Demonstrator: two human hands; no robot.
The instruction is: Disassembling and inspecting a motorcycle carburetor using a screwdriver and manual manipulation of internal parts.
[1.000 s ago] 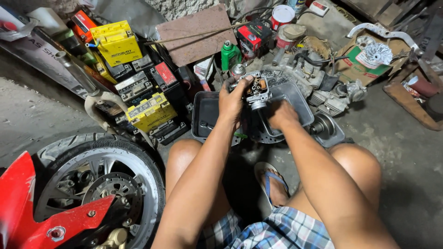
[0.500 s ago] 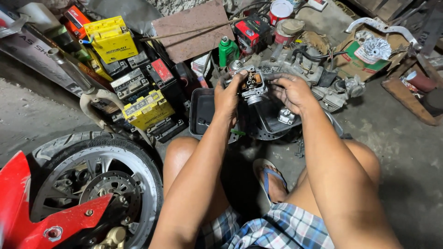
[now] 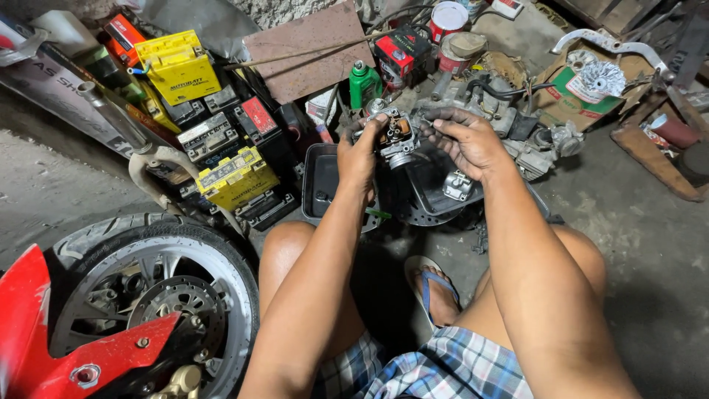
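Observation:
My left hand point(image 3: 360, 154) grips a small grey metal carburettor point(image 3: 396, 137) with brown parts showing on its open top, held above a black plastic tray point(image 3: 317, 185). Just right of the carburettor is my right hand point(image 3: 467, 140), fingers spread and palm up, its fingertips close to the part; I cannot tell whether they touch it. A loose metal piece point(image 3: 458, 185) lies in the tray below my right hand. I squat on the concrete floor with a sandalled foot point(image 3: 433, 288) between my knees.
A motorcycle front wheel point(image 3: 159, 295) with red bodywork stands at the lower left. Stacked yellow and black batteries point(image 3: 221, 159) lie left of the tray. Behind it are a green bottle point(image 3: 363, 83), an engine block point(image 3: 495, 103), cans and a cardboard box point(image 3: 583, 96).
Both hands have lifted the carburettor a little. My right hand let go of it, pulled off to the right and opened, leaving the part in my left hand.

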